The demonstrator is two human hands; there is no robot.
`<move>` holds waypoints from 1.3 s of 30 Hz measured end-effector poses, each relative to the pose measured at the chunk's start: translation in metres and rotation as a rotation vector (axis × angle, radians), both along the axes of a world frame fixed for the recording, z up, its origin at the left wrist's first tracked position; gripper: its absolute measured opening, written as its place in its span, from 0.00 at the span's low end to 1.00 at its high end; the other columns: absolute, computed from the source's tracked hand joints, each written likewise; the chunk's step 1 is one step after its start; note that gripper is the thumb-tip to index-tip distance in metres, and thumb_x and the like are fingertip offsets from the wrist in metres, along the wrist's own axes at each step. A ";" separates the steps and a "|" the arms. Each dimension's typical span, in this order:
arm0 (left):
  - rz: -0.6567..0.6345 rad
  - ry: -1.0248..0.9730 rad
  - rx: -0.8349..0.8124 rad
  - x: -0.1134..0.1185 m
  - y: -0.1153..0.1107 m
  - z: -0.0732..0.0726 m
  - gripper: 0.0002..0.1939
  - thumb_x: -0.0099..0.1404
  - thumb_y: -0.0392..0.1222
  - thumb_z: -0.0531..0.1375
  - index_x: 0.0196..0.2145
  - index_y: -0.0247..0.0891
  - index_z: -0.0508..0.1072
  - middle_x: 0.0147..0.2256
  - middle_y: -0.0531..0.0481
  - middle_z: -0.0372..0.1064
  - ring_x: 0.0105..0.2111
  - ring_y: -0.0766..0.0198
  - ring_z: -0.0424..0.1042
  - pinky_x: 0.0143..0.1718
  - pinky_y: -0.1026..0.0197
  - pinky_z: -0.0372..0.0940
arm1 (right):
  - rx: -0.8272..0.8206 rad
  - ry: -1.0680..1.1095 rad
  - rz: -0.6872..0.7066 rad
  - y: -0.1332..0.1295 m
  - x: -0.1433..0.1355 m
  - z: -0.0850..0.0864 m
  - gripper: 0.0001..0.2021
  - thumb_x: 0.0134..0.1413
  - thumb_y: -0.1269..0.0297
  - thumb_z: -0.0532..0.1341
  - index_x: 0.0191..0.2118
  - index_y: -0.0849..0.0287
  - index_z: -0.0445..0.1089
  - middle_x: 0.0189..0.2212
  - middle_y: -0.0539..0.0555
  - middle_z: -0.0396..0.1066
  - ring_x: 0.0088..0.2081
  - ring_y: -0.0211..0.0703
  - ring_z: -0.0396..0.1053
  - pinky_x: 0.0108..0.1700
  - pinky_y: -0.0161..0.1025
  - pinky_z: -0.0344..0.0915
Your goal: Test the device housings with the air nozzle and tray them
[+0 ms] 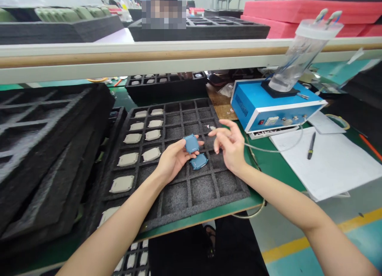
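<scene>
My left hand pinches a blue rounded-square case, like a small watch case, between thumb and fingers. Just below it, a second blue case lies in a cell of the black foam tray. To the right, my right hand is closed around a thin clear tube, whose small pale needle tip points left, apart from the held case. Several beige cases fill cells in the tray's left columns. The fingers hide part of the tube.
Behind my right hand stands a blue control box carrying a clear cylinder; the tube runs from its front. Papers and a black pen lie right. Stacked foam trays rise at left. A shelf rail crosses behind; a person sits beyond.
</scene>
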State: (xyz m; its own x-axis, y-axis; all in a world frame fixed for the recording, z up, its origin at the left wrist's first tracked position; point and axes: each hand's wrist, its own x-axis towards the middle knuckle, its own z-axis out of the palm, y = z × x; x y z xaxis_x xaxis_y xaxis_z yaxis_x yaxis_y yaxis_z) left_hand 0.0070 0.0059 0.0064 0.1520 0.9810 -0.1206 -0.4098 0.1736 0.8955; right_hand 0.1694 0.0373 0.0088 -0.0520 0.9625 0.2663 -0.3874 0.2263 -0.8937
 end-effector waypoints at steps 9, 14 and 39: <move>0.049 0.079 0.101 0.002 0.000 -0.002 0.11 0.57 0.44 0.62 0.33 0.33 0.69 0.25 0.52 0.68 0.23 0.69 0.68 0.25 0.67 0.63 | -0.169 -0.314 0.241 0.005 -0.007 -0.010 0.12 0.45 0.58 0.63 0.31 0.63 0.70 0.21 0.48 0.68 0.13 0.28 0.57 0.14 0.28 0.53; 0.032 0.198 0.155 0.002 -0.001 -0.003 0.14 0.58 0.45 0.61 0.38 0.34 0.70 0.28 0.52 0.68 0.23 0.71 0.68 0.25 0.68 0.64 | -0.142 -0.340 0.282 0.003 -0.005 -0.007 0.11 0.43 0.59 0.64 0.25 0.64 0.71 0.18 0.48 0.66 0.14 0.27 0.56 0.15 0.28 0.53; 0.463 0.592 0.273 -0.006 0.001 0.000 0.18 0.58 0.47 0.60 0.44 0.37 0.67 0.26 0.54 0.67 0.23 0.68 0.68 0.25 0.66 0.63 | -0.183 -0.273 -0.014 0.006 -0.003 -0.009 0.06 0.40 0.66 0.60 0.22 0.64 0.69 0.14 0.49 0.66 0.12 0.32 0.61 0.13 0.29 0.60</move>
